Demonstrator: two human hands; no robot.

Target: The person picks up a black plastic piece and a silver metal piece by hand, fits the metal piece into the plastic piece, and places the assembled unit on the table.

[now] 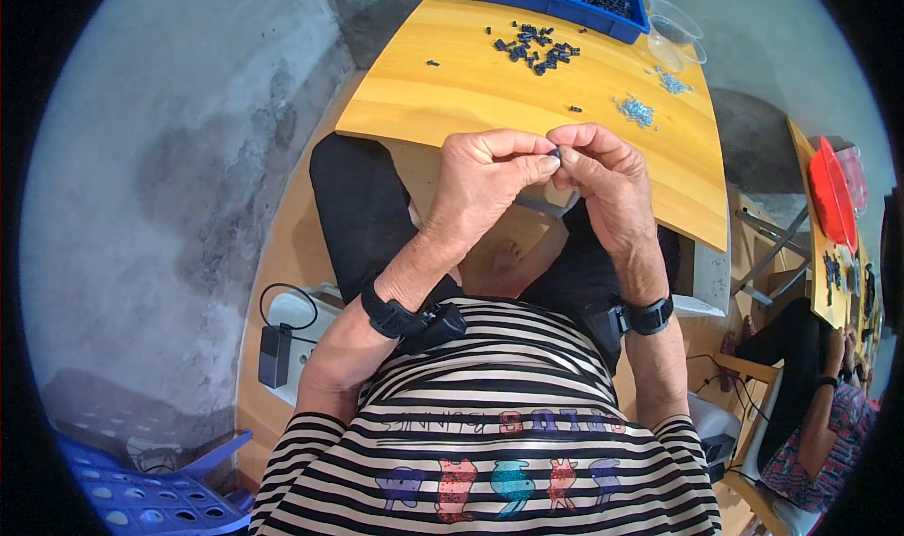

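Note:
My left hand (488, 180) and my right hand (610, 180) meet just off the near edge of the yellow table (424, 93). Between their pinched fingertips is a small black plastic piece (555, 153), mostly covered by the fingers. Both hands are closed on it. Beyond them on the tabletop lies a loose pile of small black pieces (539, 48). A single black piece (575, 109) rests closer to my fingers. To its right is a heap of tiny pale-blue translucent parts (637, 112), with a second small heap (674, 83) behind.
A blue tray (527, 1) full of black pieces stands at the table's far edge, beside a clear plastic tub (674, 37). On the right, another person (815, 442) sits at a second table bearing a red basin (832, 192). A purple plastic chair (151, 494) is at lower left.

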